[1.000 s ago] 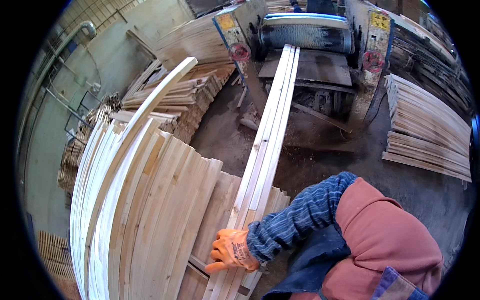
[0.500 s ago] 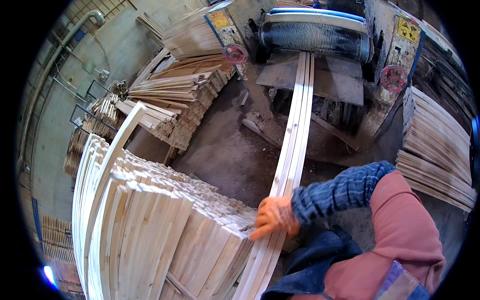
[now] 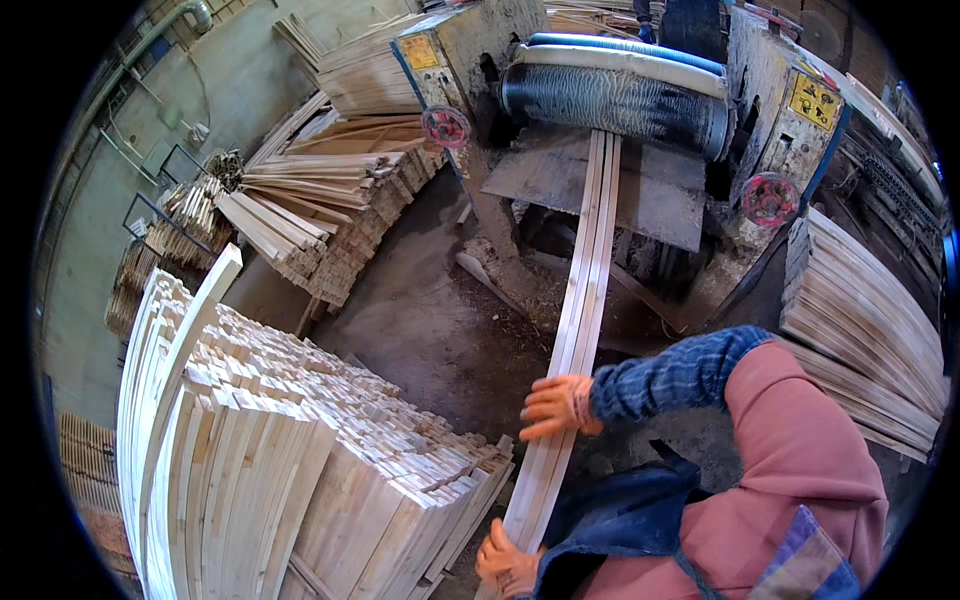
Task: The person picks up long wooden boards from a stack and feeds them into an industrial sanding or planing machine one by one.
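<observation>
Long, narrow wooden strips [image 3: 572, 340] lie side by side, running from the lower edge up to the roller of a machine. My right hand [image 3: 560, 405], in an orange glove, rests across the top of these strips with its fingers stretched out and apart past their left edge. Closer to me, my left hand [image 3: 510, 562], also gloved in orange, curls round the same strips near the lower edge of the view. Part of its grip is hidden. The far ends of the strips reach the machine's dark roller [image 3: 615, 100] above a metal plate [image 3: 655, 200].
A tall stack of wooden strips [image 3: 370, 500] stands close on the left, with one curved strip [image 3: 180, 350] rising along it. Other piles [image 3: 330, 225] lie farther left, and another stack [image 3: 850, 320] is at the right. Red handwheels [image 3: 770, 200] flank the roller.
My right hand has gone from a closed grip to outstretched fingers and sits farther up the strips. My left hand has come into view at the lower edge. The whole view has shifted slightly.
</observation>
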`<state>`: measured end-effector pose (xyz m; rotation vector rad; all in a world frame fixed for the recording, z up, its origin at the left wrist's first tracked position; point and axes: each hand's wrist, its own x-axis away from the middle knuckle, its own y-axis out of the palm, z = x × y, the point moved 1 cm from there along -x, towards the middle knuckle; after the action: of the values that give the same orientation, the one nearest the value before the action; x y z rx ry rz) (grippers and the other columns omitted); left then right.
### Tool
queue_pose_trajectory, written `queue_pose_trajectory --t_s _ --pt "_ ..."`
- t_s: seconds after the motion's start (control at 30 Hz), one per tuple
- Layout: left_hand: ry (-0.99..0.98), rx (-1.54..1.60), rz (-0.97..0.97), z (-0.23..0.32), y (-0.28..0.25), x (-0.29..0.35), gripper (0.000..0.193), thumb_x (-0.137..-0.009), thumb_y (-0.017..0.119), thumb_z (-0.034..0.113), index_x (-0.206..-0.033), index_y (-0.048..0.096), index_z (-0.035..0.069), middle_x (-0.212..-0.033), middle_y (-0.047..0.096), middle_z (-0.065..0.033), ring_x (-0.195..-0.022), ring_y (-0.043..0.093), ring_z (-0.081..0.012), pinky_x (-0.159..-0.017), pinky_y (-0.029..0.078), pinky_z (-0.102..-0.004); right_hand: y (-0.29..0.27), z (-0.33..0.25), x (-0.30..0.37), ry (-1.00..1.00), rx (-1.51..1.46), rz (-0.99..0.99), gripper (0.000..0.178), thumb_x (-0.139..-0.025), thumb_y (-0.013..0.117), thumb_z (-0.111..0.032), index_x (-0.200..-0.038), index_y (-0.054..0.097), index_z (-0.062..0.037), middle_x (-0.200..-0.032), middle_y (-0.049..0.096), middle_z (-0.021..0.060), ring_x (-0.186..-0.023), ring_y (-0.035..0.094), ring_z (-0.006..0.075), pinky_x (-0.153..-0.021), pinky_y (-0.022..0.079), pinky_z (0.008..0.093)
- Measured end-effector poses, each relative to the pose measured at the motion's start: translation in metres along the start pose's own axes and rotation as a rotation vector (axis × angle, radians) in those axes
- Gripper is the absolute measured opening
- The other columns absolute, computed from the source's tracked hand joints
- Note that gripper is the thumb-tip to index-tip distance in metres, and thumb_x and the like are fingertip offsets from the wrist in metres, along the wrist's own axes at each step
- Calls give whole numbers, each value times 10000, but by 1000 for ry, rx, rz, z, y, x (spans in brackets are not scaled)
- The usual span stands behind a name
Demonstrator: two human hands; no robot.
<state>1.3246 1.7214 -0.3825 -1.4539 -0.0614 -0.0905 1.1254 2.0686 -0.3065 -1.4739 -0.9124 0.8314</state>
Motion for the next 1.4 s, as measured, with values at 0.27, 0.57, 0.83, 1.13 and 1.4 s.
queue_pose_trajectory --t_s 0.27,0.57,0.83,1.13,1.4 --pt "-14 154 9 74 -91 -40 1013 -612 933 413 -1452 479 75 -1241 655 -178 -1182 611 -375 -1041 464 -494 16 -38 -68 -195 -155 -58 1025 -699 802 -177 -1592 302 -137 -1293 647 144 -1177 649 326 -1048 495 446" --pt "-258 -86 -193 -100 -129 107 1099 -573 939 373 -1520 443 115 -1320 624 -225 -1255 573 -413 -1097 449 -499 -19 24 -27 -108 -96 -234 883 -724 826 -123 -1516 434 -136 -1330 655 173 -1215 645 348 -1062 504 447" --pt "-105 -55 -113 -95 -100 31 1013 -516 917 364 -1379 509 24 -1220 638 -228 -1142 591 -412 -1010 465 -495 -7 108 40 206 73 45 1019 -546 892 -140 -1480 487 -196 -1387 603 159 -1303 578 330 -1090 465 519" --pt "-81 49 -90 23 -82 -23 979 -532 943 389 -1363 544 61 -1228 652 -189 -1156 597 -386 -1064 437 -489 22 -15 -31 -112 -110 268 1026 -619 769 -117 -1559 374 -236 -1371 588 145 -1284 577 353 -1122 444 505" --pt "161 138 165 19 -97 -17 1011 -593 897 416 -1423 494 4 -1316 623 -220 -1229 580 -404 -1090 415 -526 9 -3 -45 -75 -101 -58 951 -721 759 -212 -1579 351 -232 -1303 644 140 -1192 646 323 -1010 508 459"
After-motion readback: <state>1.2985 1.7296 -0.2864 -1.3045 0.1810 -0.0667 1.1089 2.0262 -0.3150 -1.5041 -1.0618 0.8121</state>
